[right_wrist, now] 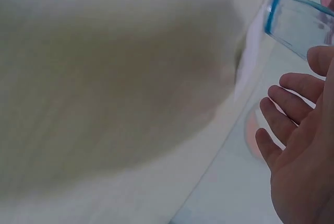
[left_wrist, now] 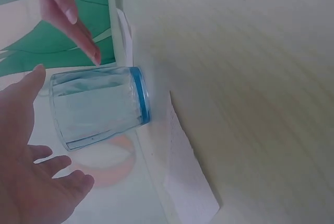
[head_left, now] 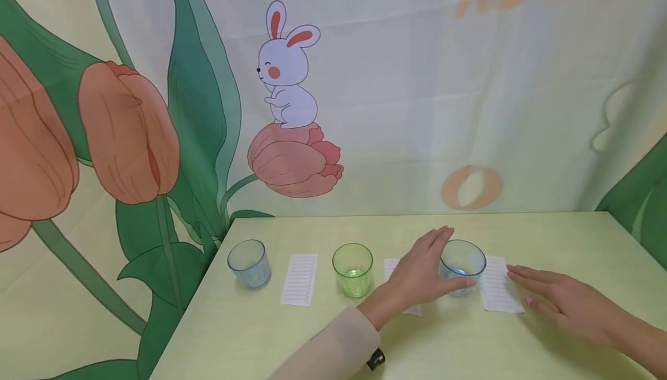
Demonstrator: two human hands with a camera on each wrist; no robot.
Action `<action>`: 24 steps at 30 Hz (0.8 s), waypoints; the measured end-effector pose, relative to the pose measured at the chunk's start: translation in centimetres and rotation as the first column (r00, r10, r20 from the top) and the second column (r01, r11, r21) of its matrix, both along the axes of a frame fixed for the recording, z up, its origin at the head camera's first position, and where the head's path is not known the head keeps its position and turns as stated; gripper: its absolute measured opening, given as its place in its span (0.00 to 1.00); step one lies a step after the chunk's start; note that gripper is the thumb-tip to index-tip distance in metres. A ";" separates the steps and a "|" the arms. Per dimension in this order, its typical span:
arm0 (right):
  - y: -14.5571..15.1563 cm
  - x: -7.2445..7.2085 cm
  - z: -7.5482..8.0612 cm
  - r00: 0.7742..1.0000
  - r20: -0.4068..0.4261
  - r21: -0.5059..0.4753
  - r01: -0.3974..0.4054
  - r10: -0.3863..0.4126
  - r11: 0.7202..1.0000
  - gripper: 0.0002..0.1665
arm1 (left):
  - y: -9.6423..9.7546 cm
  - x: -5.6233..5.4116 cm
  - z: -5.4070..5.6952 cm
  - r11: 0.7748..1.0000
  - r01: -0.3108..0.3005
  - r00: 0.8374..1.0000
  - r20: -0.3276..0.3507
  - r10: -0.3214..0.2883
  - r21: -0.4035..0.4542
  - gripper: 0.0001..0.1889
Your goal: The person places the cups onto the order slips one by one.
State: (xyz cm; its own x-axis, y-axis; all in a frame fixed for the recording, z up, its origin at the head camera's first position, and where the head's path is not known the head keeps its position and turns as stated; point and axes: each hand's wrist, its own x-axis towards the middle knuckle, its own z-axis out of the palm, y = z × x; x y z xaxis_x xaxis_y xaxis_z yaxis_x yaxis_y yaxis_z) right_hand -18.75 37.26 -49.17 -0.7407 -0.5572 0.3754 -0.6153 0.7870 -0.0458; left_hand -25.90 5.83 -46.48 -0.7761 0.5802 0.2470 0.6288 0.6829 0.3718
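Note:
A clear blue cup [head_left: 462,264] stands upright on the pale green table [head_left: 563,241], between two lined paper slips. My left hand [head_left: 432,261], in a beige sleeve, reaches around the cup's left side with straight fingers behind it and the thumb in front. In the left wrist view a gap shows between the left hand [left_wrist: 36,182] and the cup [left_wrist: 99,106]. My right hand [head_left: 547,293] lies flat, palm down, just right of the cup, with its fingertips at the edge of the right paper slip [head_left: 497,287]. The right wrist view shows the right hand [right_wrist: 297,161] loose and empty below the cup [right_wrist: 302,23].
A green cup [head_left: 352,269] and a paler blue cup [head_left: 249,263] stand further left, with a lined slip [head_left: 299,278] between them. Another slip [head_left: 396,267] lies partly under my left hand. A printed cloth backdrop [head_left: 292,90] hangs behind the table's far edge.

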 end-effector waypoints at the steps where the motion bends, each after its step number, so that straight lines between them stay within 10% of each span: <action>1: 0.0 0.2 -0.3 1.000 -0.010 0.000 -0.007 0.007 1.000 0.29 | 0.1 -0.1 -0.1 1.000 -0.004 1.000 0.010 0.004 0.004 0.53; 24: -0.1 3.4 -2.1 0.999 0.018 0.043 -0.050 0.049 0.998 0.31 | 1.4 -0.8 0.0 0.998 0.031 0.992 0.120 -0.036 0.046 0.49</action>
State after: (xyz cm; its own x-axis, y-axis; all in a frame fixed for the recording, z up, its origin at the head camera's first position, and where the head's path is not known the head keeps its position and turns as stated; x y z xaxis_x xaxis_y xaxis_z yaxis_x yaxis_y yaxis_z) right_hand -15.40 37.16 -51.24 -0.7176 -0.6089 0.3379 -0.6530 0.7570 -0.0227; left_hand -26.70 7.22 -46.48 -0.7821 0.5971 0.1782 0.5997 0.6436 0.4756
